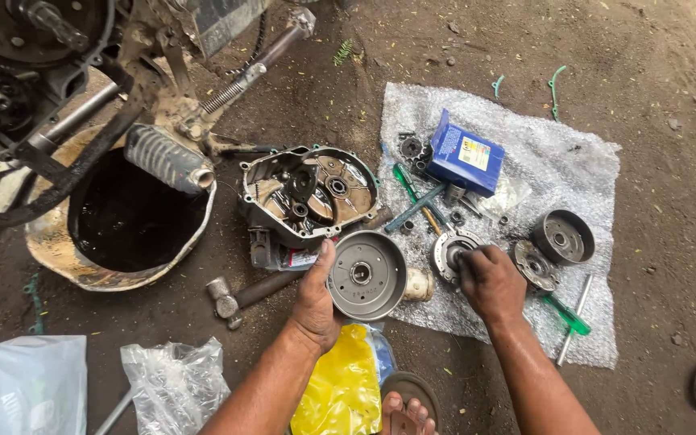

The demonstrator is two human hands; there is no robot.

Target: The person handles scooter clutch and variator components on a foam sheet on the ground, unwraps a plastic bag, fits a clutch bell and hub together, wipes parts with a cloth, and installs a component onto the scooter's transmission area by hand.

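My left hand (316,300) grips the rim of a round grey metal drum (366,275), holding it open side up just off the ground. My right hand (489,280) rests with its fingers closed on a round metal clutch plate (451,248) lying on a sheet of bubble wrap (573,161). Another toothed round part (535,266) and a dark metal drum (563,237) lie just right of that hand. An engine side cover (309,193) sits on the dirt beyond the left hand.
A blue box (465,161), green-handled tools (414,201) and small gears lie on the wrap. A pan of black oil (126,217) sits under a motorcycle engine (34,72) at the left. A hammer (239,296), plastic bags (175,387) and a yellow bag (340,387) lie near.
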